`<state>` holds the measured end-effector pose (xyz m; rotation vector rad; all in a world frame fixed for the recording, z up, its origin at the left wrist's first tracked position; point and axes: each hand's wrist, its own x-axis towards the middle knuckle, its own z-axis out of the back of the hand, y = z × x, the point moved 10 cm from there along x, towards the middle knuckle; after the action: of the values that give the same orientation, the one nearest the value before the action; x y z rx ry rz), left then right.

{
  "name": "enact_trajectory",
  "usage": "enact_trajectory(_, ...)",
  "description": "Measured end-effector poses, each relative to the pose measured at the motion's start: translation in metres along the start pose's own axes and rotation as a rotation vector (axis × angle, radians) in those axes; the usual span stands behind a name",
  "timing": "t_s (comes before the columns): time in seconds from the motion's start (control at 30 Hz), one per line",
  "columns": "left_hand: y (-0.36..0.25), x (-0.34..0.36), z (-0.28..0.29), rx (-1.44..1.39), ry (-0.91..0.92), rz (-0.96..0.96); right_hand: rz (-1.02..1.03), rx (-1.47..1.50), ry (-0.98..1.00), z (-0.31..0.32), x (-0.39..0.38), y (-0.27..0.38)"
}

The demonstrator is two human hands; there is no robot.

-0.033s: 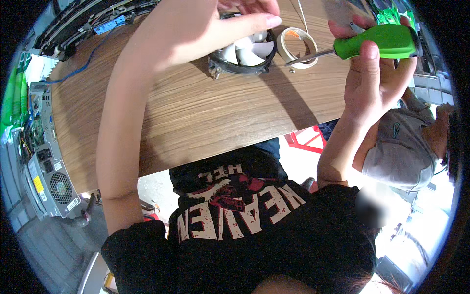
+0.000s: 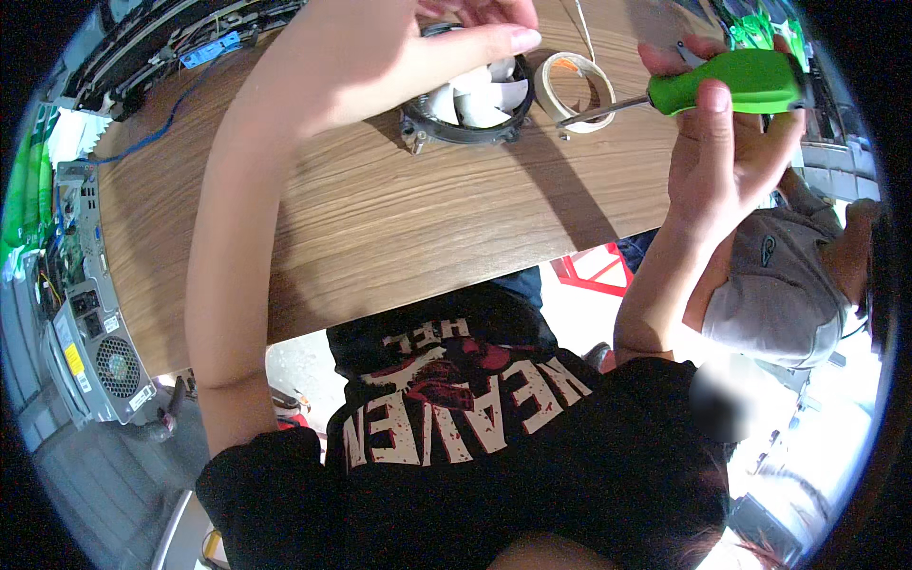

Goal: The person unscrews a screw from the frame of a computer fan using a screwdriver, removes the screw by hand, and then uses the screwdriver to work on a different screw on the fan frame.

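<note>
My left hand [image 2: 370, 66] is over the top of a black-framed fan [image 2: 486, 100] with white blades, fingers curled near its far rim; what they hold, if anything, is hidden. My right hand [image 2: 717, 166] grips a green-handled screwdriver [image 2: 722, 84] at the upper right, thumb below the handle and fingertips behind it. The metal shaft points left, its tip over or against the lower part of a pale tape roll [image 2: 600, 90] beside the fan; whether it touches is unclear.
A metal computer unit [image 2: 90, 318] stands along the table's left side, near green packaging [image 2: 33, 190]. A blue cable [image 2: 157, 133] runs across the wooden table [image 2: 399, 218]. Electronics line the back left. A person in grey clothing [image 2: 779, 285] is at the right, beyond my arm.
</note>
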<state>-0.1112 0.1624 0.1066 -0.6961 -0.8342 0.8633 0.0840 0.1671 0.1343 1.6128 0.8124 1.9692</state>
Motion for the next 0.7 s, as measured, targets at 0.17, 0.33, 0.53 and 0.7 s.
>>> enact_trajectory(0.17,0.005,0.007,-0.004,-0.026,0.003,0.037,-0.159,-0.009,-0.190,0.034,-0.030,-0.044)
enact_trajectory(0.33,-0.002,0.007,-0.008,0.019,0.004,0.028,-0.221,0.028,-0.327,0.062,-0.063,-0.062)
enact_trajectory(0.53,-0.024,0.004,-0.033,0.360,-0.017,-0.086,-0.254,-0.142,-0.179,0.066,-0.081,-0.043)
enact_trajectory(0.7,-0.054,-0.006,-0.050,0.340,-0.148,-0.291,-0.181,0.018,-0.260,0.081,-0.092,-0.034)
